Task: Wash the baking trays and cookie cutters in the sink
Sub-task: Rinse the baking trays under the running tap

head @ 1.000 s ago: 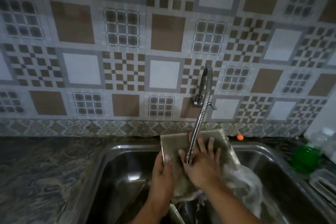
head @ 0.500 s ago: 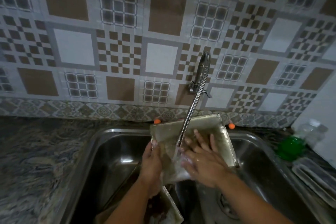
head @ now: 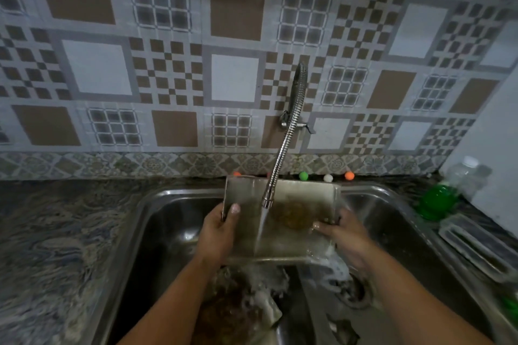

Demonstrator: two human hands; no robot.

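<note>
A: Where is the baking tray (head: pixel 283 221)?

B: Over the sink (head: pixel 173 199); my left hand (head: pixel 220 228) and right hand (head: pixel 346 235) are gripping its edges under faucet (head: pixel 283 154) water.

A: Risk?

B: Wet metal is probably slipping, dropping onto the dirty tray (head: pixel 238 314) below.

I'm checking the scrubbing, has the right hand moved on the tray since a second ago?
Yes. The right hand has slid from the middle of the baking tray, under the faucet spout, out to the tray's right edge.
</note>
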